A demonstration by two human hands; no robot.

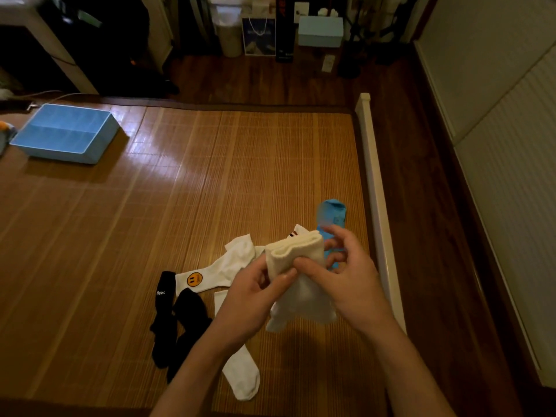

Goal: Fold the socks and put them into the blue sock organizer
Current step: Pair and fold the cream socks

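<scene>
Both hands hold a pair of cream socks (296, 251) above the bamboo mat (210, 182). My left hand (255, 293) grips the pair from the left, and my right hand (346, 275) pinches its cuff end with thumb and fingers. The lower ends of the pair hang down between my wrists. On the mat lie a white sock with a yellow smiley face (222, 266), another white sock (240, 374), two black socks (177, 320) and a light blue sock (332, 213) partly behind my right hand. The blue sock organizer (67, 132) sits far left, open side up.
A white rail (377, 188) runs along the mat's right edge, with wooden floor beyond it. At the back stand a bin (230, 34), a paper bag (258, 36) and a pale blue box (320, 30). A white wall panel fills the right side.
</scene>
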